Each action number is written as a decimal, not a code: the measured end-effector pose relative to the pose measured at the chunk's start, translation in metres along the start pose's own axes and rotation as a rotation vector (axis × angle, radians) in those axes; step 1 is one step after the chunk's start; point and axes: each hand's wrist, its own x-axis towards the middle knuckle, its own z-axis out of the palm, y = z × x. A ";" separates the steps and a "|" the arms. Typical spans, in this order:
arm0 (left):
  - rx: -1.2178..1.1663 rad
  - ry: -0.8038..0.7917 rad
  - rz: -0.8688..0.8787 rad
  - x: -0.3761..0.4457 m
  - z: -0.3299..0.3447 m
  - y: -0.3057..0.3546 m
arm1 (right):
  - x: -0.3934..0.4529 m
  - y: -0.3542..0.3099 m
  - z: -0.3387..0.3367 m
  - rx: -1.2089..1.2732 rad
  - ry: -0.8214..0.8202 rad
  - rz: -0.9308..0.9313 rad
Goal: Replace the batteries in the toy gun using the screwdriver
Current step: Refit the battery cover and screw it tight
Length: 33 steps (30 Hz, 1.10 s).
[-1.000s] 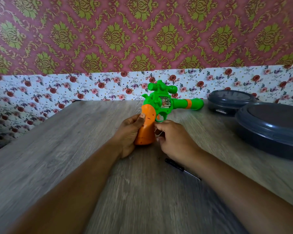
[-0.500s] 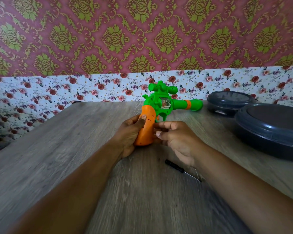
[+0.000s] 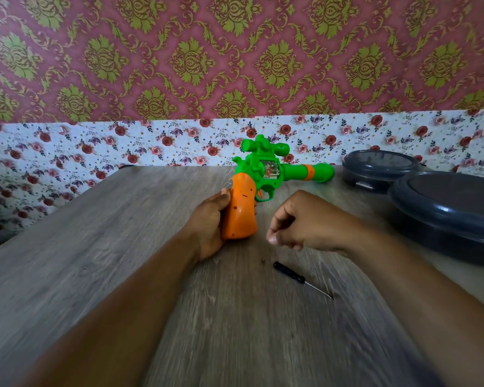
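A green toy gun (image 3: 266, 172) with an orange grip stands upright on the wooden table (image 3: 95, 247), barrel pointing right. My left hand (image 3: 207, 222) grips the orange grip from the left side. To the right of the grip, apart from the gun, my right hand (image 3: 305, 222) hovers with its fingers curled; nothing shows in it. A small black-handled screwdriver (image 3: 291, 275) lies on the table just below the right hand. A tiny dark speck, perhaps a screw (image 3: 262, 260), lies left of the screwdriver's handle.
Two round dark grey lidded containers stand at the right: a smaller one (image 3: 380, 169) by the wall and a larger one (image 3: 453, 213) nearer me. A floral-papered wall runs behind the table's far edge.
My right hand has let go of the gun's grip and drawn back to the right and down, toward the screwdriver. The left hand keeps its hold on the grip.
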 end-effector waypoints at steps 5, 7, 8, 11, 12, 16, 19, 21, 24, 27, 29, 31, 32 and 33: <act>-0.054 -0.002 -0.025 -0.001 0.003 0.002 | -0.001 -0.004 0.013 -0.200 -0.044 -0.012; -0.030 -0.005 -0.011 -0.002 0.003 0.001 | -0.002 -0.005 0.017 -0.253 -0.030 -0.025; -0.024 0.002 -0.008 -0.002 0.002 0.001 | -0.002 -0.006 0.019 -0.270 -0.022 -0.036; -0.039 0.040 -0.017 0.000 0.001 0.000 | -0.002 -0.007 0.020 -0.287 -0.016 -0.056; -0.036 0.056 -0.019 0.001 0.002 0.000 | -0.001 -0.007 0.020 -0.290 -0.015 -0.056; -0.008 0.118 -0.015 0.005 0.002 -0.001 | 0.000 -0.007 0.023 -0.308 -0.004 -0.071; -0.005 0.141 -0.016 0.007 0.003 0.000 | 0.000 -0.007 0.024 -0.319 0.009 -0.087; 0.002 0.143 -0.019 0.007 0.003 0.001 | 0.000 -0.007 0.025 -0.324 0.013 -0.095; 0.039 0.154 -0.014 0.007 0.003 0.000 | 0.001 -0.007 0.026 -0.340 0.011 -0.101; 0.061 0.152 0.002 0.007 0.002 0.000 | 0.001 -0.008 0.027 -0.356 0.004 -0.096; 0.079 0.139 0.008 0.005 0.001 -0.001 | 0.000 -0.008 0.026 -0.360 -0.007 -0.102; 0.097 0.121 0.024 0.003 0.002 -0.002 | 0.000 -0.008 0.026 -0.343 -0.008 -0.108; 0.111 0.115 0.044 0.003 0.004 -0.003 | 0.000 -0.007 0.025 -0.333 -0.004 -0.106; 0.141 0.116 0.079 0.002 0.005 -0.004 | 0.000 -0.007 0.025 -0.328 0.005 -0.106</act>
